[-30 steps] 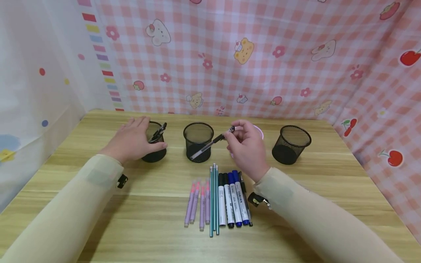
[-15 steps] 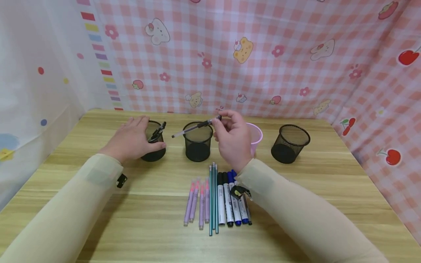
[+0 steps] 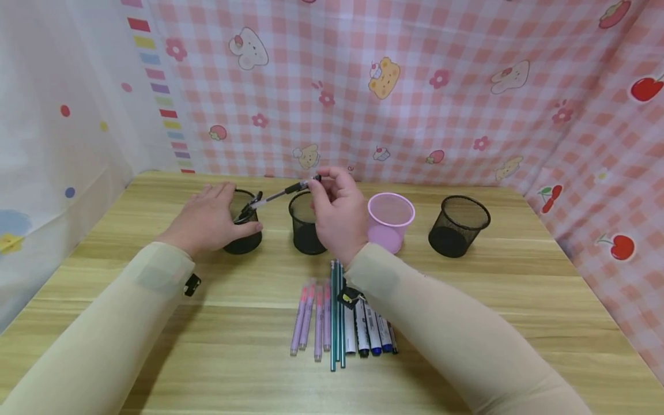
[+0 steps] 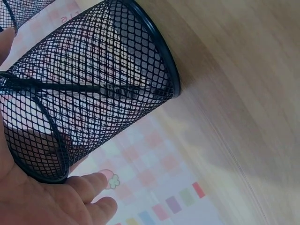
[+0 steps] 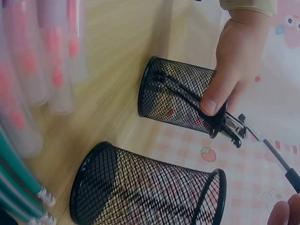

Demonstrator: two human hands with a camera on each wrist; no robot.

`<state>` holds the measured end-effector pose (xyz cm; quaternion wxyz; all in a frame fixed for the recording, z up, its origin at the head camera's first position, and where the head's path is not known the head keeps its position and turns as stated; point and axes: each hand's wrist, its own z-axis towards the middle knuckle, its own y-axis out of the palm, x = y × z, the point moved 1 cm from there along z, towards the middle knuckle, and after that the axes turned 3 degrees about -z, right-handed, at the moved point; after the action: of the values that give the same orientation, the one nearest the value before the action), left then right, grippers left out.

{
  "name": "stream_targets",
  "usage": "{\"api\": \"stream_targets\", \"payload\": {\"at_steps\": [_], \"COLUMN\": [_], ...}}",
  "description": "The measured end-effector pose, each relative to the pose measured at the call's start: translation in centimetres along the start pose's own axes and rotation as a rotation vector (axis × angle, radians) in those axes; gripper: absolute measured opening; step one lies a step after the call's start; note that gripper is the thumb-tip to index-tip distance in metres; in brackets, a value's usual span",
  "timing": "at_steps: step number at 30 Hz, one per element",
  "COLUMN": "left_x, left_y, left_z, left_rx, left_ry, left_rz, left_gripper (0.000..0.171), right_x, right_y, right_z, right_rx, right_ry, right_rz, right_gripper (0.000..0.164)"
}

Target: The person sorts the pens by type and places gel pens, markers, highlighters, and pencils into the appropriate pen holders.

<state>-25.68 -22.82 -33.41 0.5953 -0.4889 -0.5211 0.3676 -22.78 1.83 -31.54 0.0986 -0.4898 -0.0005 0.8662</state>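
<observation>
My left hand (image 3: 204,222) holds the rim of the leftmost black mesh pen cup (image 3: 242,245), thumb on the near side and fingers across the back. Inside that cup lean black pens (image 3: 250,208), seen through the mesh (image 4: 70,87) in the left wrist view. My right hand (image 3: 342,219) pinches a clear pen with a black grip (image 3: 293,188) near one end. Its other end points left, overlapping the tops of the pens in the cup; in the right wrist view the held pen's tip (image 5: 243,118) is right beside them.
A second black mesh cup (image 3: 306,233) stands partly behind my right hand, then a pink cup (image 3: 386,236) and another black cup (image 3: 456,230). In front lie purple highlighters (image 3: 318,328), green pencils (image 3: 337,334) and white markers (image 3: 373,334), partly under my right forearm.
My right hand has carried the pen leftward, from before the pink cup to over the second black cup, its tip reaching the left cup. The left hand stays on its cup.
</observation>
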Motion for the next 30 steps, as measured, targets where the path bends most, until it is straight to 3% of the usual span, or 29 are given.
{"api": "stream_targets", "payload": {"at_steps": [13, 30], "left_x": [0.0, -0.2], "left_y": [0.0, 0.1], "left_z": [-0.2, -0.2], "left_rx": [0.027, 0.041], "left_ry": [0.016, 0.008], "left_rz": [-0.015, -0.039], "left_gripper": [0.121, 0.116], "right_x": [0.3, 0.4], "right_y": [1.8, 3.1], "right_z": [0.1, -0.1], "right_rx": [-0.046, -0.128], "right_ry": [-0.036, 0.001], "right_rz": [-0.109, -0.278], "right_gripper": [0.017, 0.016]}}
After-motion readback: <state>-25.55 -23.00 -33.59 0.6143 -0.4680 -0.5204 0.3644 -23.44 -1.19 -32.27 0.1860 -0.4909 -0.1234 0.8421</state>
